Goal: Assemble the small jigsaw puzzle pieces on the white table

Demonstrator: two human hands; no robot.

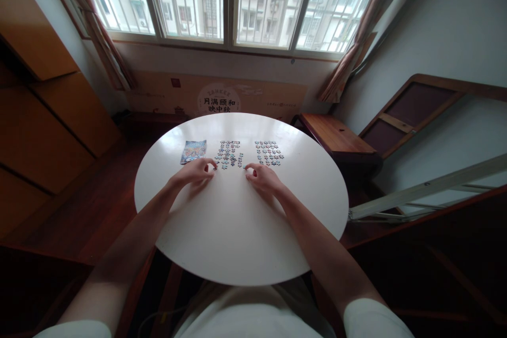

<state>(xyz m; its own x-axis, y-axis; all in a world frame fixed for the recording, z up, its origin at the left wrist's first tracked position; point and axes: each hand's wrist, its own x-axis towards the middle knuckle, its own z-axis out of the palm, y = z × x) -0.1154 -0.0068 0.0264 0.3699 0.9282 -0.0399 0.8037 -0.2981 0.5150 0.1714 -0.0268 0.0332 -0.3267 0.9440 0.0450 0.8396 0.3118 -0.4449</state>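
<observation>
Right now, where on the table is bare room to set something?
Free: the near half of the table between the forearms; the side right of the right puzzle group. Crowded: around picture card, left puzzle group, left hand, right hand.

Home living rm, curtained window [229, 0] w/ apt blocks outside, round white table [237, 232], wood cabinets [43, 116], wood floor

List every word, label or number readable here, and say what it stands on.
"月滿颐和 映中秋": in the round emblem on the cardboard panel.
Arched Latin letters above it and the small print to either side: too blurred to read.
Print on the picture card: too small to read.
</observation>
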